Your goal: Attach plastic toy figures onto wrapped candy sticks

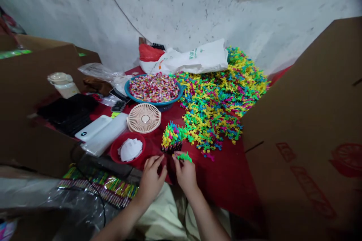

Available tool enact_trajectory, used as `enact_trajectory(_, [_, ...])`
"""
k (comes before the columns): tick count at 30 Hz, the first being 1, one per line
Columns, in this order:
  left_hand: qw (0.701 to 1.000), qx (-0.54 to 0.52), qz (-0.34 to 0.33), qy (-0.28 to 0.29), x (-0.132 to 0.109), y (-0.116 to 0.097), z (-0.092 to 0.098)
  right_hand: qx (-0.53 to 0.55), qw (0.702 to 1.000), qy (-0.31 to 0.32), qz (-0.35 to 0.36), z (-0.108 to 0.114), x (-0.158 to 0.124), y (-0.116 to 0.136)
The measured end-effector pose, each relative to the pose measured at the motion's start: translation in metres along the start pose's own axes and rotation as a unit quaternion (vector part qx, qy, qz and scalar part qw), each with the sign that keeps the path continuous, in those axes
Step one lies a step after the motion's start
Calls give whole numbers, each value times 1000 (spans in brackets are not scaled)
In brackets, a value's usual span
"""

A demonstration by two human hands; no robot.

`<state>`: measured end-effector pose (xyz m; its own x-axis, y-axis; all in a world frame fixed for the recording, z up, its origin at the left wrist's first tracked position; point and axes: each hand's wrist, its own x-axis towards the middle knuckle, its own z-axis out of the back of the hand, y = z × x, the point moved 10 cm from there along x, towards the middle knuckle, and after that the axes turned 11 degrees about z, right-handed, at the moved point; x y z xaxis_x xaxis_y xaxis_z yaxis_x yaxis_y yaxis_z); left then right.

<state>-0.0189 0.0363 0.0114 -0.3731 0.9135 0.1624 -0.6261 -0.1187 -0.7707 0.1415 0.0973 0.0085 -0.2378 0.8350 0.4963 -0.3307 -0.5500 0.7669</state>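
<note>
Bare forearms (207,218) and loose cream clothing (160,212) (rumpled at the lap)

Black device (118,106) pixelated; green pieces (183,156) too small to identify

Red tablecloth (226,192) under heaped colorful plastic pieces (217,109)

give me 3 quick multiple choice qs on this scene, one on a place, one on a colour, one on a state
1. Where is the peach desk fan?
A) in front of the blue basin
B) on top of the cardboard box
C) under the white plastic bag

2. What colour are the plastic pieces at the right hand?
A) red
B) green
C) white

3. What state is the basin in?
A) upside down
B) empty
C) heaped with wrapped sweets

Answers:
1. A, the fan sits just before the basin's rim.
2. B, the fingers pinch a green bunch.
3. C, sweets fill it.
</note>
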Motion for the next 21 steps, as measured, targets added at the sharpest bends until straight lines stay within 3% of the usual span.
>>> enact_trajectory(5, [998,46,-10,-32,20,19,-9,-20,1000,6,-10,-30,16,-15])
enact_trajectory(12, [995,100,-6,4,43,17,-30,-87,996,8,-26,-39,16,-19])
enact_trajectory(21, [990,135,26,19,43,11,-31,-121,992,-5,-37,-43,12,-17])
